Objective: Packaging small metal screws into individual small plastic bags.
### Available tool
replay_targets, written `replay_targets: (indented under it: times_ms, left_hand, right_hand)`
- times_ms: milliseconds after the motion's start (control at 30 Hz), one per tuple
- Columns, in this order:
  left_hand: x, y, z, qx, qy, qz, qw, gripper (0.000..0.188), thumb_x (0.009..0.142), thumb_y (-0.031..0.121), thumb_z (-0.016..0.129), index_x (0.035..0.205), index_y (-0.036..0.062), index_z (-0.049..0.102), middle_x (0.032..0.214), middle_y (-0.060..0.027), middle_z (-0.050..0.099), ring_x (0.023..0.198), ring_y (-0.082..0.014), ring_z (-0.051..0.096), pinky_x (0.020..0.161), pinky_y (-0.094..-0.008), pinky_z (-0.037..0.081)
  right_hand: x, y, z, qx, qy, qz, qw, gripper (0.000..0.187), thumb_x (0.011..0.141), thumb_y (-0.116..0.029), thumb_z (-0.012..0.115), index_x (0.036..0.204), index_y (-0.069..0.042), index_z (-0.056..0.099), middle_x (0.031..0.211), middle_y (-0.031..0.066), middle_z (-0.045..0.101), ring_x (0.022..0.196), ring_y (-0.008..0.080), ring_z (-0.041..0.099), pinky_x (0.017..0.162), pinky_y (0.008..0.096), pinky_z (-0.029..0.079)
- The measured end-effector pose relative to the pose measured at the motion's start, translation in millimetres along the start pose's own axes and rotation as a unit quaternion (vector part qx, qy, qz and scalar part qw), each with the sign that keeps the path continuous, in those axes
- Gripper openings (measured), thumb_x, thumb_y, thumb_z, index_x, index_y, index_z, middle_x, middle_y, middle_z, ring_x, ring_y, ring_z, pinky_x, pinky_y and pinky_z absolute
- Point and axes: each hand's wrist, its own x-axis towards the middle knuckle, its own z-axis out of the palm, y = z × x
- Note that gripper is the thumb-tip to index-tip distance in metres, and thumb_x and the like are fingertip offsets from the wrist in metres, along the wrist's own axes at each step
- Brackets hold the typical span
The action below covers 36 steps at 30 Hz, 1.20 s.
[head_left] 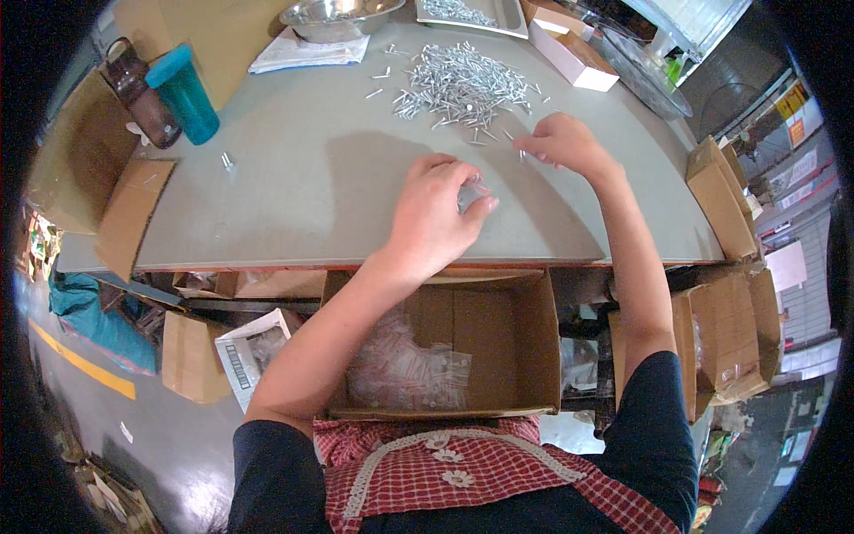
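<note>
Screws [463, 84] are seen in the head view heaped toward the tabletop's [285, 214] far edge, apparently for easy reach; a few are pinched in the right hand [560, 142], while what seems a small clear bag [480, 189] is held between the left hand's [440, 206] thumb and fingers. More plastic bags [409, 365] are contained in an open carton [511, 329] below the near edge, and a barcode label [239, 366] on a white box [246, 392] cannot be read.

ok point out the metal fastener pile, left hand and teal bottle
Metal fastener pile [465, 83]: head view, its middle
Left hand [434, 205]: head view, back of hand
Teal bottle [189, 102]: head view, side of body
</note>
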Motion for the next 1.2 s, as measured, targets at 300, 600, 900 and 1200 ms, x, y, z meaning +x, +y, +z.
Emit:
replay_targets:
  times_ms: [300, 600, 900, 1200]
  left_hand:
    - [0, -1, -2, 0.022, -0.021, -0.004, 1.0, 0.028, 0.081, 0.021, 0.08, 0.101, 0.0055, 0.07, 0.107, -0.0138, 0.07, 0.113, -0.0334, 0.059, 0.095, -0.0433, 0.05]
    - [-1, -1, -1, 0.015, -0.004, 0.02, 1.0, 0.026, 0.08, 0.021, 0.08, 0.099, 0.0057, 0.071, 0.104, -0.0138, 0.071, 0.113, -0.0339, 0.06, 0.095, -0.0433, 0.05]
    - [-1, -9, 1, 0.01, 0.011, 0.018, 1.0, 0.028, 0.079, 0.022, 0.081, 0.099, 0.0063, 0.071, 0.103, -0.0133, 0.071, 0.114, -0.0343, 0.06, 0.097, -0.0446, 0.049]
    - [-1, -4, 0, -0.049, 0.001, 0.014, 0.999, 0.037, 0.079, 0.026, 0.084, 0.105, 0.0038, 0.071, 0.117, -0.0197, 0.066, 0.113, -0.0351, 0.061, 0.094, -0.0426, 0.051]
  right_hand:
    - [0, -14, 13, -0.27, 0.038, -0.11, 0.956, 0.032, 0.072, -0.03, 0.07, 0.083, 0.0, 0.074, 0.09, 0.0229, 0.073, 0.087, 0.0379, 0.071, 0.08, 0.0462, 0.057]
    - [30, -25, 13, -0.203, 0.076, -0.108, 0.97, 0.035, 0.071, -0.031, 0.073, 0.091, -0.002, 0.075, 0.096, 0.0219, 0.073, 0.09, 0.0365, 0.072, 0.082, 0.0472, 0.057]
    - [12, -25, 13, -0.137, 0.057, -0.154, 0.977, 0.032, 0.075, -0.026, 0.073, 0.091, 0.001, 0.071, 0.084, 0.0173, 0.071, 0.08, 0.0297, 0.07, 0.077, 0.041, 0.055]
    - [-72, -39, 48, 0.218, 0.201, -0.345, 0.89, 0.015, 0.08, -0.007, 0.076, 0.094, -0.005, 0.071, 0.093, 0.0044, 0.067, 0.093, 0.0194, 0.063, 0.087, 0.0342, 0.047]
